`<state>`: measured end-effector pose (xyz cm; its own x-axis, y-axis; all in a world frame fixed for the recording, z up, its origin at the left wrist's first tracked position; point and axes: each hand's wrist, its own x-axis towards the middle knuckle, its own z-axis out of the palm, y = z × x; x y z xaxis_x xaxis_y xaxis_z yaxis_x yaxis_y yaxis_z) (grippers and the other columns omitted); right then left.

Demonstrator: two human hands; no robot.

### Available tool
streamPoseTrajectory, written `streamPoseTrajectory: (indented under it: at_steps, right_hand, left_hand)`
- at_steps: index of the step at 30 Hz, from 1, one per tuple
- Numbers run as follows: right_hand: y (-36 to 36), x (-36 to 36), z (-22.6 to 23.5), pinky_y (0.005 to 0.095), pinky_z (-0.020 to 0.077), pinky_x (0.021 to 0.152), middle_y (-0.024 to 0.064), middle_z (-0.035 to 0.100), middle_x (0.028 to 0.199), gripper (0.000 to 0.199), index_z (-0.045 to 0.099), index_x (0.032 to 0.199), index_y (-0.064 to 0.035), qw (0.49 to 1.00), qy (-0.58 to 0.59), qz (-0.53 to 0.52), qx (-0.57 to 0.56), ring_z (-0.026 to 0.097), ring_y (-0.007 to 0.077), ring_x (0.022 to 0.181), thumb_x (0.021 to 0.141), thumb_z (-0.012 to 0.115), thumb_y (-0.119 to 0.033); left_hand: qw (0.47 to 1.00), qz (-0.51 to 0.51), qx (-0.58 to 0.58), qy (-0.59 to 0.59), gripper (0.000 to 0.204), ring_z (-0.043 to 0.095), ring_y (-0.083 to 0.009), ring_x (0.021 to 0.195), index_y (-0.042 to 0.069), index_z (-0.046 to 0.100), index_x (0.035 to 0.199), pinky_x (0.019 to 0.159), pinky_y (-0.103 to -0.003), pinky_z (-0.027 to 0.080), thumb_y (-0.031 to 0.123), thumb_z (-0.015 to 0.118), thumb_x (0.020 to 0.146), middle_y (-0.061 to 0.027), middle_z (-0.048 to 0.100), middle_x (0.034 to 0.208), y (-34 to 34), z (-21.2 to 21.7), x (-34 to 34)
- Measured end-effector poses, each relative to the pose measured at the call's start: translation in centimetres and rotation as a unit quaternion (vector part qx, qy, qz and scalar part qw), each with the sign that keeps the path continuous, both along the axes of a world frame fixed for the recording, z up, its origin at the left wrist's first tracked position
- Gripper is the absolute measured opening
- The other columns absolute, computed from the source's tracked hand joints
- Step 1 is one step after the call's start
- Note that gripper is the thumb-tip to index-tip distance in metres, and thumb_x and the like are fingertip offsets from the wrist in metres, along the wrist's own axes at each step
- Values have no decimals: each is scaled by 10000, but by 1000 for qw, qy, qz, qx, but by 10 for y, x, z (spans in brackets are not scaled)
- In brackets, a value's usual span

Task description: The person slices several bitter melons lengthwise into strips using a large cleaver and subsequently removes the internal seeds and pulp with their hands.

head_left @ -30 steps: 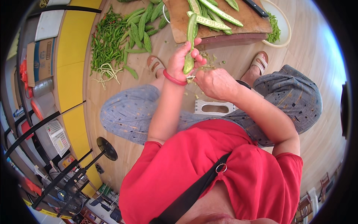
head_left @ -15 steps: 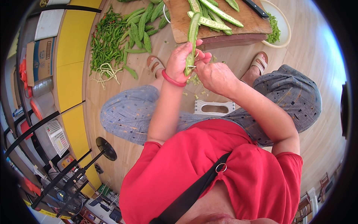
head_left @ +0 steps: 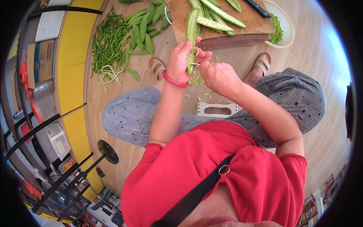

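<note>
My left hand (head_left: 179, 60) is closed around a long halved bitter melon (head_left: 192, 32), its hollowed cut side turned up and right, its tip pointing away over the board's edge. My right hand (head_left: 220, 77) pinches a small, shiny metal tool (head_left: 195, 64) that reaches the near end of the melon's hollow. Its handle is hidden in my fingers, so the kind does not show. Beyond, several halved bitter melons (head_left: 221, 14) lie on a wooden chopping board (head_left: 257, 24). Pale scraps (head_left: 197, 80) are scattered on the floor below my hands.
A black-handled knife (head_left: 258, 8) rests on the board. Right of it, a pale basin (head_left: 288, 36) holds sliced greens. Whole bitter melons (head_left: 143, 28) and a pile of green and red chillies (head_left: 107, 41) lie at left. A grey plastic stool (head_left: 217, 109) stands between my legs; shelves (head_left: 72, 56) line the left.
The bitter melon half has shifted slightly up and left with my left hand. The metal tool has moved a little farther along the hollow, away from me.
</note>
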<state>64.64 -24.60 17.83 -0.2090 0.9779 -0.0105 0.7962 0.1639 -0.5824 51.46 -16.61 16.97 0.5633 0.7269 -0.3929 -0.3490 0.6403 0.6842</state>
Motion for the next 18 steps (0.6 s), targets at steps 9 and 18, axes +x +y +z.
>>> streamPoseTrajectory:
  at_steps: [9, 18]
  right_hand:
    - [-12, -7, -3, 408, 487, 477, 177, 563, 551, 118, 528, 739, -9, 998, 24, 61, -26, 593, 321, 506, 777, 484, -111]
    - [3, -1, 13, 433, 472, 482, 188, 572, 563, 210, 513, 720, -19, 998, 60, -16, -4, 600, 333, 536, 846, 478, -183]
  left_hand:
    - [990, 26, -92, -101, 341, 640, -279, 738, -22, 453, 1147, 693, -393, 543, 244, 395, 942, -98, 598, 699, 3, -12, -8]
    - [1000, 1, 22, -17, 361, 638, -270, 756, -31, 439, 1179, 712, -380, 530, 233, 420, 933, -81, 600, 715, 4, 1, -5]
